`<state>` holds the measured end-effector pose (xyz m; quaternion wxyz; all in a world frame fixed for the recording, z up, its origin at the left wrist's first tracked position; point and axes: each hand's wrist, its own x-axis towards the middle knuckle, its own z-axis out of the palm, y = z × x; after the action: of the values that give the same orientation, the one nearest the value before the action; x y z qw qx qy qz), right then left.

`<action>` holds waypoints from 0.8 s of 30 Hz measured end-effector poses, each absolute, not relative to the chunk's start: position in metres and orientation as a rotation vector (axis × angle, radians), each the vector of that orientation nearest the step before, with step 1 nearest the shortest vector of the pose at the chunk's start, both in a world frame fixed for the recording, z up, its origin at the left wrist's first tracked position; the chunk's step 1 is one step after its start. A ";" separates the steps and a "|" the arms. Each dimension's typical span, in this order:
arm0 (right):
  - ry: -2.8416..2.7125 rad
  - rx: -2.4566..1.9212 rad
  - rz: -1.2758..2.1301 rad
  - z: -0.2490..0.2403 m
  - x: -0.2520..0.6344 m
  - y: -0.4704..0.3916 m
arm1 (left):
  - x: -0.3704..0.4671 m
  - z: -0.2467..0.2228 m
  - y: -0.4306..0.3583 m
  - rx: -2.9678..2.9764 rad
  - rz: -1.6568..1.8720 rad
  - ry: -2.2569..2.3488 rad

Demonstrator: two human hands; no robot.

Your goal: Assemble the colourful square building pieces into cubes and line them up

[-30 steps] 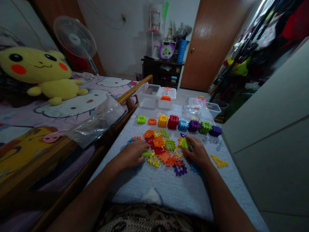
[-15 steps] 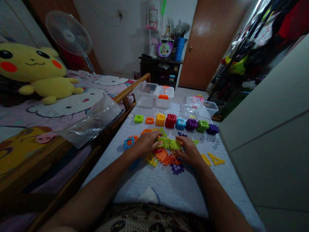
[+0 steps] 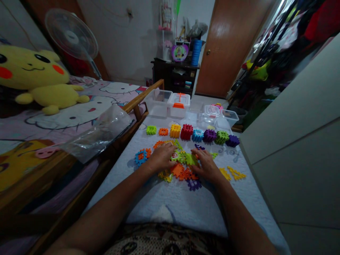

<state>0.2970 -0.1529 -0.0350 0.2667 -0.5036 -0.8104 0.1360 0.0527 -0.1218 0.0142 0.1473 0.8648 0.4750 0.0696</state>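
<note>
My left hand (image 3: 162, 156) is over the left side of a loose pile of coloured plastic pieces, its fingers closed at a lime green piece with a white lattice (image 3: 174, 156). Facing it from the right, my right hand (image 3: 206, 163) pinches a solid lime green piece (image 3: 191, 159). Another lime green piece lies between the two, close against them. Below are orange pieces (image 3: 177, 170), a yellow piece (image 3: 168, 176) and a purple piece (image 3: 194, 184). Blue and orange pieces (image 3: 141, 157) lie left of my left hand.
Behind the pile runs a row of colour-sorted stacks, among them red (image 3: 187, 131) and yellow (image 3: 175, 131). Clear plastic boxes (image 3: 158, 103) stand at the cloth-covered table's (image 3: 170, 209) far end. Yellow triangular pieces (image 3: 236, 173) lie right. A wooden bed rail (image 3: 132, 104) borders the left.
The view has shifted slightly. A white lattice now shows beside my left fingertips, and my left hand covers a little more of the pile. Both hands stay close to the lime green pieces.
</note>
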 end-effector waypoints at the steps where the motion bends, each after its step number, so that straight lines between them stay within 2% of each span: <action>1: -2.187 -1.338 0.371 -0.035 0.296 -0.153 | 0.052 0.015 -0.121 2.479 0.236 1.357; 10: -1.920 -1.332 0.326 -0.034 0.314 -0.147 | 0.074 0.027 -0.122 2.475 0.421 1.083; 15: -1.730 -1.423 0.310 -0.037 0.331 -0.142 | 0.103 0.024 -0.126 2.573 0.255 1.018; 24: -1.757 -1.413 0.337 -0.041 0.324 -0.140 | 0.112 0.016 -0.125 2.674 0.019 1.178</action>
<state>0.3244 -0.1401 -0.0406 0.4175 -0.5633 -0.7003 0.1341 0.1123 -0.1248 0.0159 0.1094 0.9096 0.4007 0.0064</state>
